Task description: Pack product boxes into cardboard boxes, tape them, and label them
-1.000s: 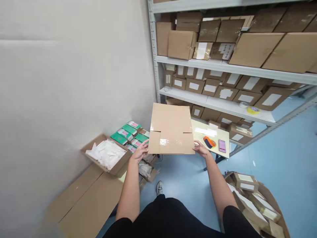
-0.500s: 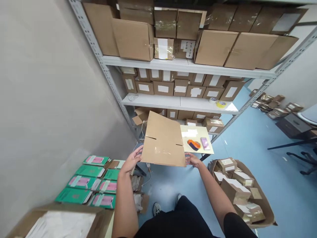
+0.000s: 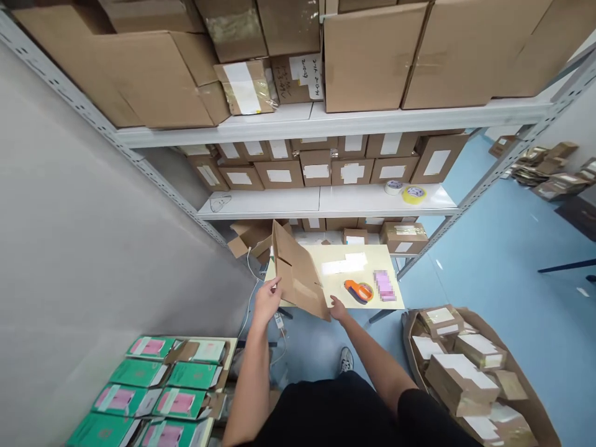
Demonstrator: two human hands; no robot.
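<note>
A folded-flat cardboard box (image 3: 298, 270) with slits in its side is tilted in front of me, above the small cream table. My left hand (image 3: 267, 302) grips its left edge, thumb on the near face. At the lower right corner, my right hand (image 3: 339, 309) holds the edge; some of its fingers are hidden behind the cardboard. On the cream table (image 3: 333, 287) lie an orange and dark blue tape dispenser (image 3: 357, 291), white paper slips (image 3: 344, 264) and a blurred purple item (image 3: 384, 285).
Metal shelving (image 3: 261, 131) full of cardboard boxes stands ahead. Tape rolls (image 3: 413, 195) sit on its middle shelf. At right, a large carton (image 3: 540, 406) holds several parcels. Green boxes (image 3: 190, 375) cover a table at lower left. A white cable (image 3: 250, 298) hangs by the wall.
The flat box has turned more edge-on and moved away over the table, both hands moving with it. My view has shifted closer to the shelving.
</note>
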